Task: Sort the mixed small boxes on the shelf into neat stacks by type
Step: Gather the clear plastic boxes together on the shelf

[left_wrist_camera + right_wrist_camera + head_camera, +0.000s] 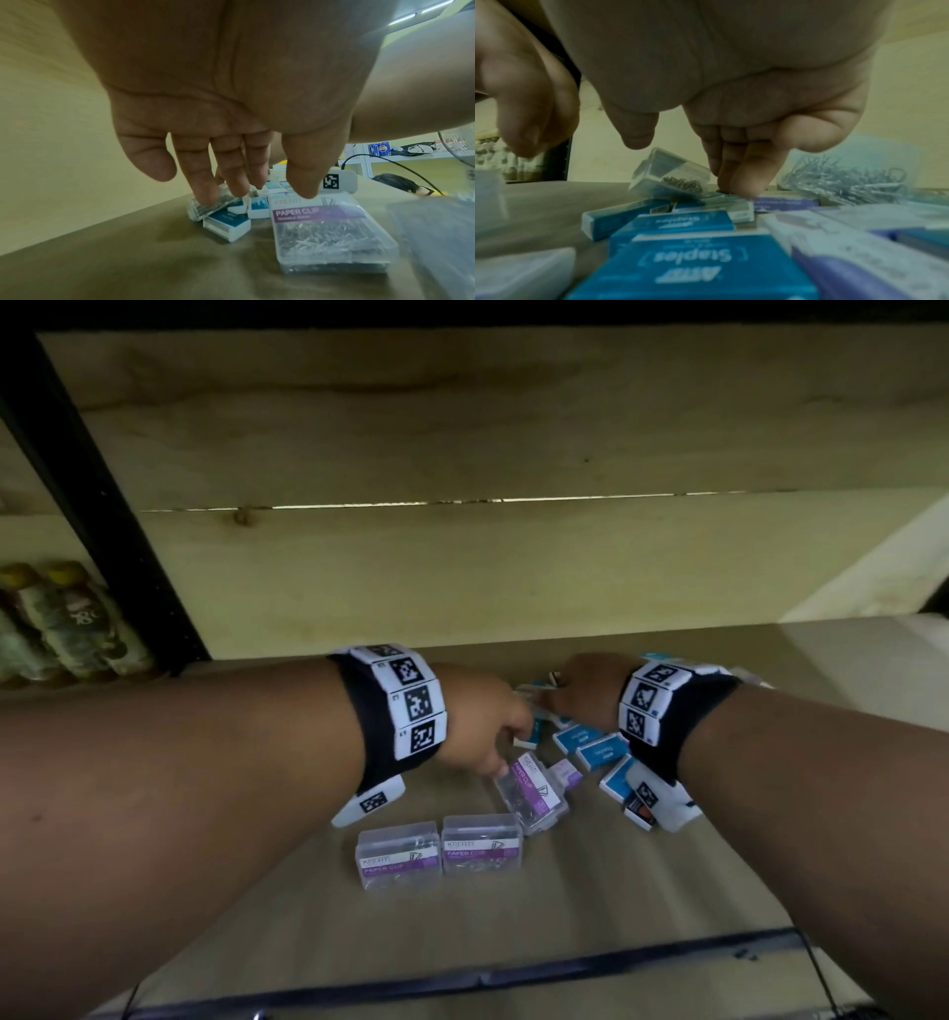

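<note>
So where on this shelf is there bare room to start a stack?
Bare shelf lies right of the two side-by-side paper clip boxes, toward the front edge, and left of the left hand. It is crowded between the hands, where blue staple boxes and a tilted paper clip box overlap under the right hand.

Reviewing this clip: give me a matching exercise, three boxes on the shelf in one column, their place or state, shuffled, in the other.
Things:
1. pair of paper clip boxes
2. tilted clear box
3. blue Staples box

Places or states:
A. propped on the pile, under the left hand's fingertips
B. nearest the right wrist camera, label upside down
C. side by side near the shelf's front edge

Pairs: 1-C, 2-A, 3-B
</note>
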